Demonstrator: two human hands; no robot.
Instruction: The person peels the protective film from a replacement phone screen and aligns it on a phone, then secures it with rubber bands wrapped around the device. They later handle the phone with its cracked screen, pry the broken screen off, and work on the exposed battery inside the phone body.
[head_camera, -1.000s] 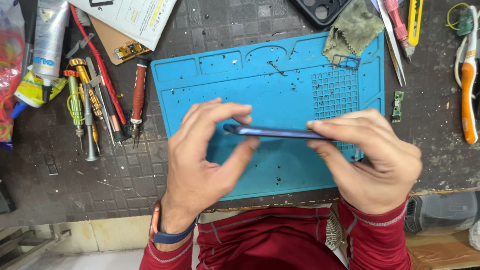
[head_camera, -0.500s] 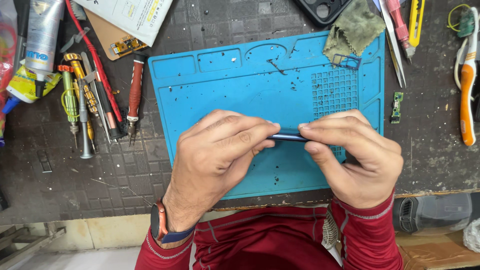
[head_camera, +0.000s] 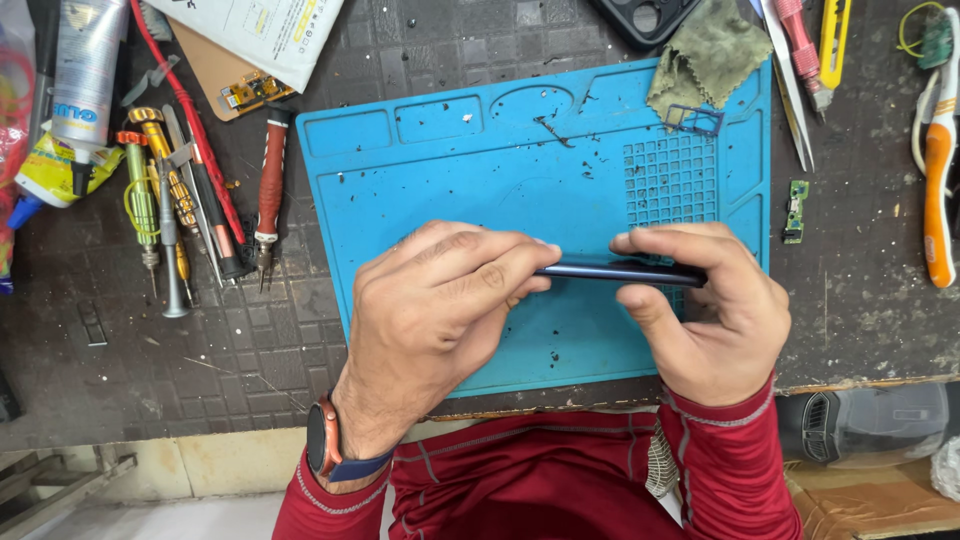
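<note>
Dark workbench with blue repair mat, screwdrivers, green cloth, small green circuit board.

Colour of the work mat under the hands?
Blue silicone work mat, speckled with dark debris; head view, the only one.

Both hands hide most of the thin dark phone.

Glossy phone, matt rubbery mat
</note>
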